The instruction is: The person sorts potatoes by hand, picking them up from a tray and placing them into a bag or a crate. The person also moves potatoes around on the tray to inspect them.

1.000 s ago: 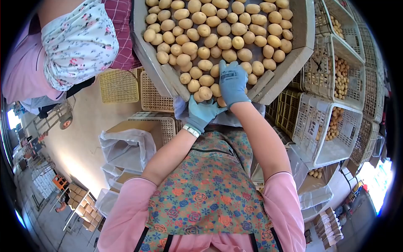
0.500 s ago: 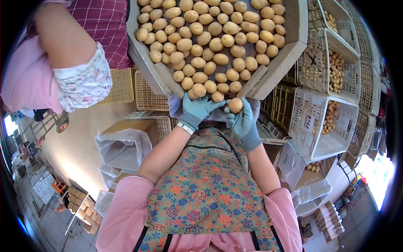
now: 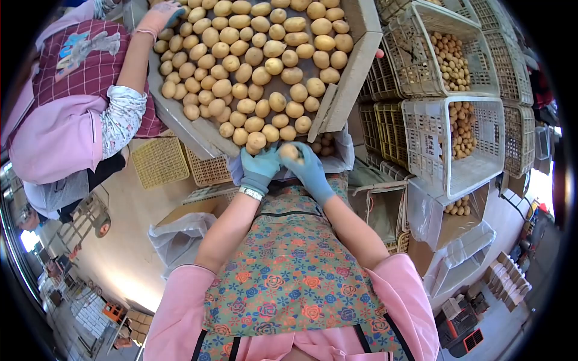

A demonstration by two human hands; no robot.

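Observation:
Pale-brown potatoes (image 3: 261, 76) cover the wide sorting tray (image 3: 355, 75), which narrows to an opening in front of me. My left hand (image 3: 259, 168), in a blue-grey glove, is at that opening. Its fingers curl round a potato (image 3: 256, 141) at the lip and are partly hidden. Close beside it, my right hand (image 3: 311, 174), gloved alike, is closed on another potato (image 3: 290, 151), slightly blurred. Below the opening hangs a plastic-lined container (image 3: 342, 153), with darker-looking potatoes (image 3: 324, 144) inside.
A co-worker's gloved hand (image 3: 159, 17) reaches over the tray's left side. White crates (image 3: 424, 135) holding potatoes are stacked at the right. A yellow crate (image 3: 159, 161) and a plastic-lined carton (image 3: 183, 234) stand on the left; another lined box (image 3: 454, 259) is at the lower right.
The view has shifted, putting the tray further left. My right hand has brought its potato lower and closer to my left hand. The co-worker's hand now shows over the tray.

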